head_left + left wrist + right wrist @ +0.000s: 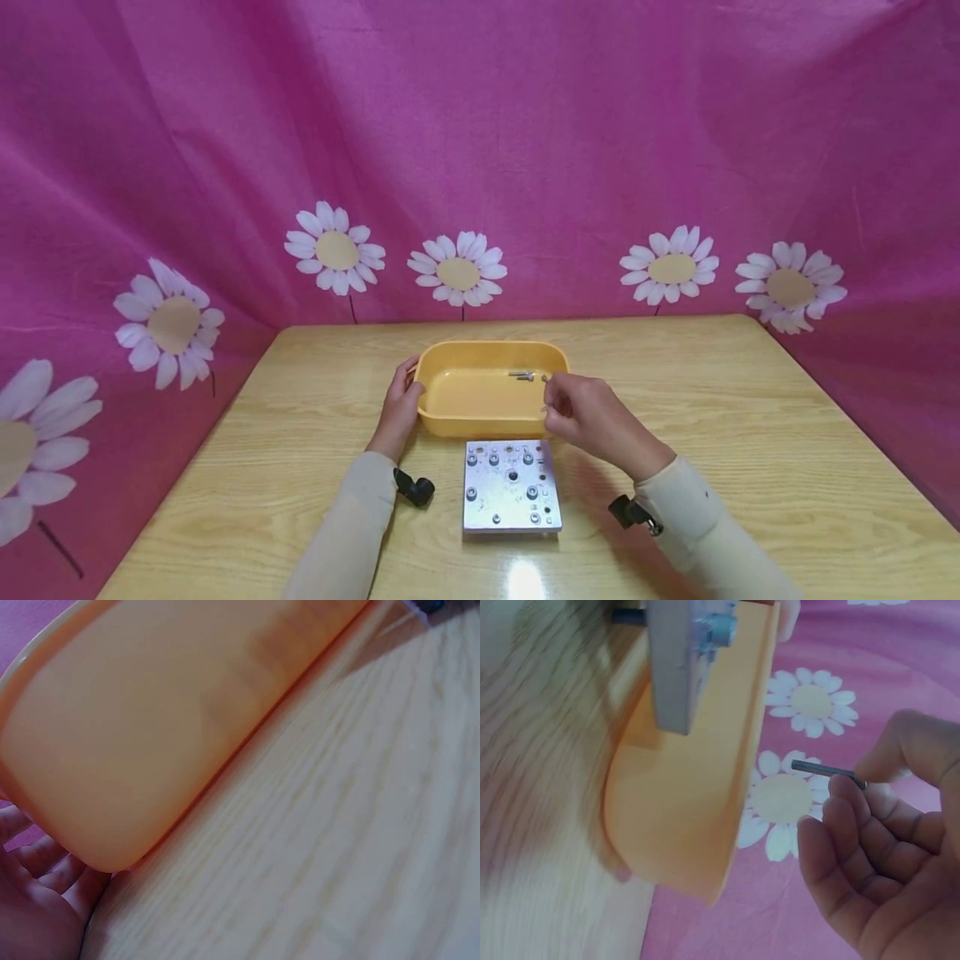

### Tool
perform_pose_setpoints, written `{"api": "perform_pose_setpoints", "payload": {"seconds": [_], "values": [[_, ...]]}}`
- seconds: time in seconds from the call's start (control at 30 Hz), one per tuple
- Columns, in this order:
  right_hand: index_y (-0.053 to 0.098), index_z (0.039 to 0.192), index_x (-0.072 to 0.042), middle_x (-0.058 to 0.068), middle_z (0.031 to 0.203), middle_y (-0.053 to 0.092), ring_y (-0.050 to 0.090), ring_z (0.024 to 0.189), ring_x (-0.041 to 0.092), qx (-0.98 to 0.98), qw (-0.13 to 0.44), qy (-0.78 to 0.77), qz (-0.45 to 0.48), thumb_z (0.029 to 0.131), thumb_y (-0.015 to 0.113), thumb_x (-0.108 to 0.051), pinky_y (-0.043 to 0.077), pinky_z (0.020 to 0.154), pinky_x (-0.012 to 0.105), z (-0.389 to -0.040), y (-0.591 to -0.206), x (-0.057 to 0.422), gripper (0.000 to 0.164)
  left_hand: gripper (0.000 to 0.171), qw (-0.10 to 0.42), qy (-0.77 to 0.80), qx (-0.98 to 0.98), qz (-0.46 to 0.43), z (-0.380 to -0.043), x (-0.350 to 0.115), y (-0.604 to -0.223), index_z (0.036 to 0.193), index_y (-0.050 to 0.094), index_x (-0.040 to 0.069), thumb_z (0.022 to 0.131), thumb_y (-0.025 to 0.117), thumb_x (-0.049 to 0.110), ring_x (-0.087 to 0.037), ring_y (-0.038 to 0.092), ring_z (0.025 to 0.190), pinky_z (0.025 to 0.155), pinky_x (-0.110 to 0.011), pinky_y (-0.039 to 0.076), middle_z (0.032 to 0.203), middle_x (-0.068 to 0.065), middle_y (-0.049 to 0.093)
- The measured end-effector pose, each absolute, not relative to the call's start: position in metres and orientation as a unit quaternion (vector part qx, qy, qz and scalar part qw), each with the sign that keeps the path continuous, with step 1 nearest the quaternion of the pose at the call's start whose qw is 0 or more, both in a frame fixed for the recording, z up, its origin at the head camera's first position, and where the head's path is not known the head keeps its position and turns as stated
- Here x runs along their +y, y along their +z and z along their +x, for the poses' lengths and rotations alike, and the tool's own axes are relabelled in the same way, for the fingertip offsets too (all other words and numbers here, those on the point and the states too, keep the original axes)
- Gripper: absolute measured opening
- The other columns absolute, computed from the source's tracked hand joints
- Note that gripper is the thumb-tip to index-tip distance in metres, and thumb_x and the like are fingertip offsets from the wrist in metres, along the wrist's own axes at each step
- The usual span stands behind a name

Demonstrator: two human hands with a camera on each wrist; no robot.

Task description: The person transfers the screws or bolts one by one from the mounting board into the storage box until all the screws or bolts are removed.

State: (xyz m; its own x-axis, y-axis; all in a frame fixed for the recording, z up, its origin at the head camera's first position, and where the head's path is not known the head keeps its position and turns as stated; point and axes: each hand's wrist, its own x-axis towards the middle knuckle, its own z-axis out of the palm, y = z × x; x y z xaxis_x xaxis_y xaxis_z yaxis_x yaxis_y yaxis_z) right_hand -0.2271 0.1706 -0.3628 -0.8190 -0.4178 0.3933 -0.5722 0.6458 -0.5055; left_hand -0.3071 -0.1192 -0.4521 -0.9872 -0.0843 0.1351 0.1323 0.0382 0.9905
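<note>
On a light wooden table before a magenta daisy-print backdrop, head view: one yellow plastic tub, rectangular with rounded corners, set at mid-table. Loose metal bolts lie inside it near the far right corner. Left hand grips the tub's left end, thumb hooked over the rim, fingers curled against the outer wall. Right hand held over the tub's right near corner, fingers bent, pinching a small metal bolt at the tips. One square metal plate, studded with bolts and holes, lies flat just in front of the tub. Both forearms in cream sleeves, each with a black wrist mount.

Left wrist view: tub outer wall fills the upper left, resting on the table. Fingers of the left hand press against the tub's rounded corner; image blurred.

Right wrist view: right hand at right, fingers curled inward, thumb and forefinger pinching a grey bolt by one end, the shaft pointing toward the tub. Bolt is clear of the tub, not touching it. The metal plate's edge appears beside the tub, with one seated bolt showing.
</note>
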Motion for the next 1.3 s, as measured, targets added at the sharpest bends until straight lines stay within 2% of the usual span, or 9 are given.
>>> {"api": "perform_pose_setpoints", "payload": {"seconds": [0.23,0.63,1.17,1.3], "values": [[0.062,0.085,-0.009,-0.007,0.073,0.058,0.052,0.065,0.007,-0.903,0.145,0.307,0.263,0.08,0.065,-0.003,0.047,0.056,0.022,-0.234,-0.371,0.173,0.009,0.059,0.067,-0.7,-0.711,-0.022,-0.308,-0.122,-0.453,0.147,0.033,0.003,0.089,0.039,-0.001,-0.035,0.042,0.13,0.105,-0.049,0.037,0.143,-0.024,0.042],[0.068,0.088,-0.004,-0.004,0.076,0.063,0.055,0.069,0.006,-0.917,0.117,0.279,0.259,0.086,0.064,-0.005,0.05,0.062,0.024,-0.241,-0.379,0.175,0.005,0.058,0.046,-0.706,-0.706,-0.024,-0.289,-0.118,-0.423,0.146,0.031,-0.003,0.088,0.039,-0.005,-0.04,0.04,0.13,0.105,-0.05,0.037,0.143,-0.028,0.04],[0.07,0.082,-0.008,-0.005,0.074,0.063,0.053,0.065,0.007,-0.915,0.137,0.245,0.289,0.083,0.065,0.001,0.049,0.061,0.026,-0.245,-0.387,0.178,0.01,0.058,0.05,-0.705,-0.707,-0.026,-0.288,-0.118,-0.425,0.146,0.033,-0.003,0.088,0.04,-0.004,-0.039,0.044,0.126,0.101,-0.048,0.04,0.14,-0.028,0.043],[0.071,0.085,-0.007,-0.005,0.076,0.064,0.052,0.065,0.006,-0.918,0.13,0.239,0.289,0.084,0.065,0.0,0.05,0.062,0.026,-0.246,-0.388,0.18,0.01,0.058,0.056,-0.703,-0.708,-0.021,-0.3,-0.12,-0.439,0.147,0.033,0.0,0.089,0.04,-0.003,-0.036,0.044,0.127,0.101,-0.045,0.041,0.14,-0.025,0.044]]}}
